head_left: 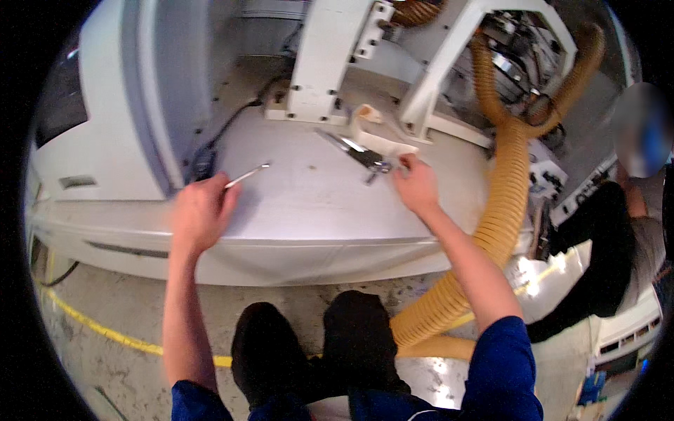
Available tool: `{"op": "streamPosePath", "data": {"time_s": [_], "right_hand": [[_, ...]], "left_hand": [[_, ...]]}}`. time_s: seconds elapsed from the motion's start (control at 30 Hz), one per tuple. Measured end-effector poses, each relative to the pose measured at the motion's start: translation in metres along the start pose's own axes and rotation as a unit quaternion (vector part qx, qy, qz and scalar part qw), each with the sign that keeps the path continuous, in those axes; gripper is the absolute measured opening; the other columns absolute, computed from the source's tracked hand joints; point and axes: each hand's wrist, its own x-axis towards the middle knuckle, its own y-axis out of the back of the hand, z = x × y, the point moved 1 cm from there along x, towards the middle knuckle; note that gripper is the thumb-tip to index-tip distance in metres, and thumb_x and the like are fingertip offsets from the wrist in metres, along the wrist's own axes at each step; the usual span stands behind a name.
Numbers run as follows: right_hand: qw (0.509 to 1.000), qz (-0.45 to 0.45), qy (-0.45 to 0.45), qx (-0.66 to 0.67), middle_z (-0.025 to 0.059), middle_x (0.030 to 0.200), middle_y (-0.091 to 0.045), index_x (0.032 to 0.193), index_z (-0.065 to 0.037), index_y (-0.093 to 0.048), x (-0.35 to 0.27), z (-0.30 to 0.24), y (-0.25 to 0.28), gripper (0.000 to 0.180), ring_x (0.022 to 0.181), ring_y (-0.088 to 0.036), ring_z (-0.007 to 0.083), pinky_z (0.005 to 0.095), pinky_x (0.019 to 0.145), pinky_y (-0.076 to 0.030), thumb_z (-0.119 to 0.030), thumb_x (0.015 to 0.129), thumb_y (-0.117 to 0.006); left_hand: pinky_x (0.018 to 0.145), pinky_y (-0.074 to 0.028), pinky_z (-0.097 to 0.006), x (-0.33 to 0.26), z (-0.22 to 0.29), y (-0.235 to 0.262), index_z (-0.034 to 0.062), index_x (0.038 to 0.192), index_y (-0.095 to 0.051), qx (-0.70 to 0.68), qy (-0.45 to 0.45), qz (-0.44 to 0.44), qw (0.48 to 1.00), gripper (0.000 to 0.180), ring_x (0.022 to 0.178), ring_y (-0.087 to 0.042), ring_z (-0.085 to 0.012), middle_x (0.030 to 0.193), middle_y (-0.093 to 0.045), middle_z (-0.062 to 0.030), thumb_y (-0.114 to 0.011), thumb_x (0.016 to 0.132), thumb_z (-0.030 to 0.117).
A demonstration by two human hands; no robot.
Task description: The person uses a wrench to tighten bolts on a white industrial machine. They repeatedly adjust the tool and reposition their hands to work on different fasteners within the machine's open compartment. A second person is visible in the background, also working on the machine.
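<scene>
gripping a thin, straight silvery rod.

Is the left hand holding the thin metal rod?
Yes, the left hand grips the thin metal rod, which sticks out from its fingers above the white machine bed.

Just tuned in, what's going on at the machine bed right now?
A person stands at a white machine bed. The left hand grips a thin metal rod, its tip held out over the bed. The right hand pinches a small white piece beside a metal tool that lies on the bed. A tan ribbed hose runs down on the right, where another person sits.
</scene>
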Motion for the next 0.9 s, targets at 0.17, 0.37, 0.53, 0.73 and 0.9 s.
{"op": "streamPosePath", "data": {"time_s": [0.17,0.37,0.53,0.73,0.9], "right_hand": [[0.996,-0.039,-0.013,0.082,0.0265,0.128,-0.071,0.129,0.002,-0.068,-0.008,0.001,0.005,0.045,0.123,-0.068,0.0392,0.0453,0.106,-0.052,-0.017,0.088,-0.071],[0.999,-0.042,-0.021,0.017,0.0273,0.126,-0.071,0.127,0.004,-0.065,-0.007,0.006,0.019,0.036,0.121,-0.068,0.0396,0.0453,0.104,-0.053,-0.011,0.093,-0.065],[0.999,-0.028,0.002,0.022,0.0264,0.124,-0.072,0.126,0.003,-0.065,-0.004,0.02,0.008,0.034,0.117,-0.069,0.0403,0.0459,0.103,-0.053,-0.011,0.094,-0.065],[0.999,-0.035,0.018,0.009,0.0248,0.124,-0.072,0.127,0.001,-0.065,-0.005,0.014,0.008,0.035,0.117,-0.069,0.0404,0.046,0.102,-0.053,-0.015,0.096,-0.066],[0.999,-0.044,-0.002,-0.008,0.0242,0.125,-0.072,0.128,0.0,-0.066,-0.01,-0.007,0.026,0.039,0.119,-0.068,0.0403,0.0464,0.103,-0.053,-0.018,0.094,-0.069]], "left_hand": [[0.057,-0.048,-0.045,-0.015,-0.005,0.007,0.0041,0.089,-0.065,-0.069,-0.087,0.114,0.987,0.014,0.059,-0.062,-0.0353,0.07,-0.063,-0.0179,-0.069,0.095,0.016],[0.056,-0.04,-0.03,-0.048,-0.039,0.038,-0.0001,0.101,-0.067,-0.165,-0.007,0.384,0.908,0.021,0.06,-0.049,-0.0134,0.068,-0.054,-0.0011,-0.053,0.105,0.015],[0.058,-0.038,-0.028,-0.057,-0.15,0.146,0.0023,0.115,-0.071,-0.113,0.169,0.518,0.831,0.03,0.062,-0.045,-0.0076,0.069,-0.049,0.0029,-0.048,0.109,0.02],[0.05,-0.038,-0.031,-0.065,-0.254,0.286,0.0006,0.124,-0.071,-0.192,0.351,0.496,0.771,0.034,0.053,-0.048,-0.0124,0.069,-0.053,0.0005,-0.053,0.101,0.018],[0.05,-0.034,-0.031,-0.087,-0.331,0.334,0.0102,0.096,-0.064,-0.326,0.355,0.427,0.765,0.012,0.054,-0.041,-0.0126,0.068,-0.046,0.0011,-0.061,0.102,0.02]]}}
